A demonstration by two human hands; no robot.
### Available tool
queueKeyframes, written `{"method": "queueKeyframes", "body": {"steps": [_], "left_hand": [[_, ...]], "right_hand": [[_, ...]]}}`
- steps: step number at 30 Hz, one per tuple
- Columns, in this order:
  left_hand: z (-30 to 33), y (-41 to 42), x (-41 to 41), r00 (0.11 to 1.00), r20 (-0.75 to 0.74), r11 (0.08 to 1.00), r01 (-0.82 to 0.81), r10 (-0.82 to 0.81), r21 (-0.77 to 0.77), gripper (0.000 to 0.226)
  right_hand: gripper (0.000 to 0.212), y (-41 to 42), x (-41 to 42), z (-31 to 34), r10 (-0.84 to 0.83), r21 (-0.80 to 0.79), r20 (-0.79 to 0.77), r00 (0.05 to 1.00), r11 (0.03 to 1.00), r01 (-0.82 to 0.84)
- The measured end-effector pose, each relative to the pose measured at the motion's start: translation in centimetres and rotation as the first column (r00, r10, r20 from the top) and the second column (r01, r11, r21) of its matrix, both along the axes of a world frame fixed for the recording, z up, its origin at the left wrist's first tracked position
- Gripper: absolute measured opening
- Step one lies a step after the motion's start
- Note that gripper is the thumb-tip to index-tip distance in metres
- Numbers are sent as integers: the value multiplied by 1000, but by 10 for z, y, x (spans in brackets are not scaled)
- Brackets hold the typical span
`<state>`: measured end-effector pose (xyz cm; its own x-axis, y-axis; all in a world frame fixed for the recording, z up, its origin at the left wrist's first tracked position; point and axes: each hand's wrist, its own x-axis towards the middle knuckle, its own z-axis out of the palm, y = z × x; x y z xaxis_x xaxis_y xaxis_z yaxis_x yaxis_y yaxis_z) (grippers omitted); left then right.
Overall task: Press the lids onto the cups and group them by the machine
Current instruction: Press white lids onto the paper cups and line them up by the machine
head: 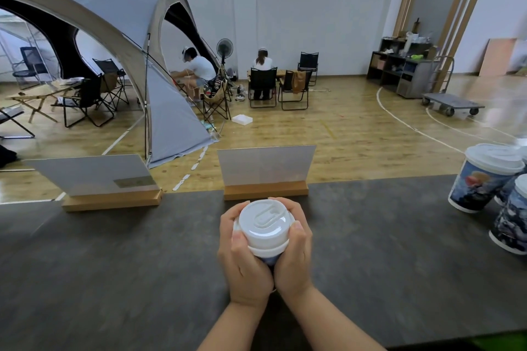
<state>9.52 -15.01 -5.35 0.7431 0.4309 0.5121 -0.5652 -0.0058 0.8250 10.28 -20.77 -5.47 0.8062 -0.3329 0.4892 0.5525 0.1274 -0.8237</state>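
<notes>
A paper cup [269, 260] with a blue print stands on the dark counter [114, 265], almost wholly hidden by my hands. A white plastic lid [265, 222] sits on its top. My left hand [243, 256] wraps round the cup's left side with the thumb on the lid's rim. My right hand [296, 253] wraps round the right side, thumb on the rim too. At the right edge of the counter stand three lidded cups with the same blue print: one at the back [482, 177], one in front [513, 222], and one between them that is mostly hidden. No machine is in view.
Two sign holders on wooden bases stand at the counter's far edge, one at the left [111, 199] and one just behind my hands [266, 189]. Beyond the counter lies a hall floor with a tent, folding chairs and two seated people.
</notes>
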Motion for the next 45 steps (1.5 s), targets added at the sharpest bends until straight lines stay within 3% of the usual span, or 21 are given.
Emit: {"method": "queueKeyframes", "body": {"steps": [6,10,13,21,29,35,39,45], "left_hand": [[3,2,-4,997,-67,999,33,-34,-14,31],[1,0,-13,958,-256,980,88,-132,-177,33],[-9,-2,-35,962,-220,974,122,-163,-189,41],[-38,0,-53,949,-184,964,239,-258,-118,64],[-36,-11,-47,862,-162,877,464,-480,-126,69],[-30,-65,-61,843,-179,862,503,-507,-70,58],[-23,-119,-70,844,-207,860,510,-496,22,64],[-19,-220,-91,796,-217,810,585,-565,41,73]], "right_hand": [[33,0,-1,2,26,61,-64,998,998,-22],[42,1,-6,0,61,136,-143,988,990,-41],[42,-1,-12,-9,90,185,-174,981,981,-57],[45,-5,-38,-30,74,103,-234,969,993,-51],[45,-16,-45,-26,-107,136,-222,969,981,139],[41,-70,-71,-22,-195,75,-194,961,974,212],[38,-127,-88,-19,-238,30,-192,952,968,248],[33,-228,-113,-15,-310,49,-169,935,945,323]]}}
